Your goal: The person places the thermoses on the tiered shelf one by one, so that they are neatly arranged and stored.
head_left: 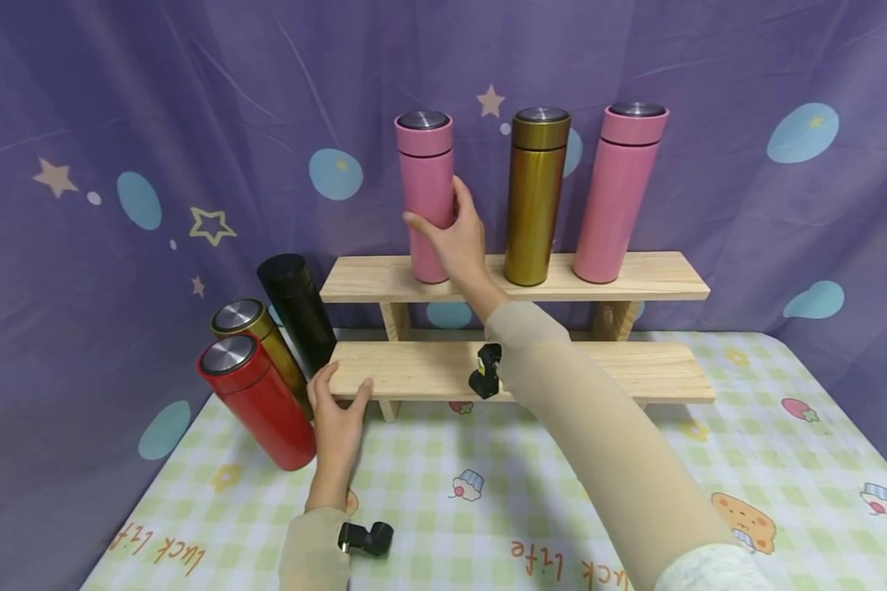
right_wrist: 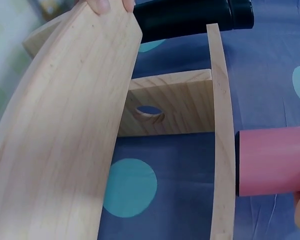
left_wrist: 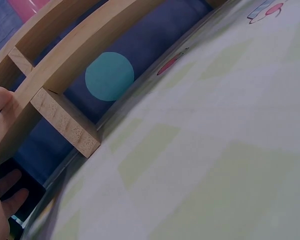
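On the upper board of a two-step wooden rack, my right hand grips a pink thermos bottle round its middle. The bottle stands upright at the board's left part, and its base meets the board in the right wrist view, where the pink body lies sideways. My left hand holds the left end of the lower board, thumb on the front edge and fingers at the side. A gold bottle and another pink bottle stand farther right on the upper board.
Left of the rack, a red bottle, a second gold bottle and a black bottle stand on the checked tablecloth. A purple curtain with stars hangs behind.
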{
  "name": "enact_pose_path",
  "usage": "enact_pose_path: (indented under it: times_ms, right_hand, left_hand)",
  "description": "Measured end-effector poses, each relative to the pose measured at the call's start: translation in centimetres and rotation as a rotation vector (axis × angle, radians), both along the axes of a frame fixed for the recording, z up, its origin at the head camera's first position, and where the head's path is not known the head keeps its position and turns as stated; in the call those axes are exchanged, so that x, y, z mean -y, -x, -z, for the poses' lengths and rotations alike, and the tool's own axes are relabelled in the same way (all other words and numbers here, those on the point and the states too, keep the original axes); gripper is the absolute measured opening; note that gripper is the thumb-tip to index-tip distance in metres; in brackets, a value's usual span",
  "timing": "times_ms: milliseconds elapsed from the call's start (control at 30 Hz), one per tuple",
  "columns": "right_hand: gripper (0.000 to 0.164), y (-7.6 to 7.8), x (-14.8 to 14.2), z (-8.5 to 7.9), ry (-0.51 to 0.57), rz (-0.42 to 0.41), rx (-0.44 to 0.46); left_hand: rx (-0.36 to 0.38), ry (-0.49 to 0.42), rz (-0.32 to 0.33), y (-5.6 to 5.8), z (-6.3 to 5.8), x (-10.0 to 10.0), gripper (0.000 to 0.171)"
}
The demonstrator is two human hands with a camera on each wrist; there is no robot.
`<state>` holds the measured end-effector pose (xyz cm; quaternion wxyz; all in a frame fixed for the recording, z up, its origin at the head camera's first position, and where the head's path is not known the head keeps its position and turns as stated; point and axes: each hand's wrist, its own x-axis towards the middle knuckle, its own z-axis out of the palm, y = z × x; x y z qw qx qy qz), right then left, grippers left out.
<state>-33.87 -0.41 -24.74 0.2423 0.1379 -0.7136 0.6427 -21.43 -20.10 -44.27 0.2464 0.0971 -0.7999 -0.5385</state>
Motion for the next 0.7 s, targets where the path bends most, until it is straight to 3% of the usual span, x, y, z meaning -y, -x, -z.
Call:
enact_pose_path:
  times_ms: [433, 700]
  right_hand:
    - [0.088, 0.23, -0.41, -0.49, -0.119, -0.080, 0.106]
    - [0.088, 0.46, -0.42, -0.40, -0.139, -0.080, 0.110]
  left_hand:
    - [-0.002, 0.007, -0.006, 0.07, 0.07, 0.10, 0.064]
    - [-0.010, 0.003, -0.005, 0.13, 0.08, 0.00, 0.064]
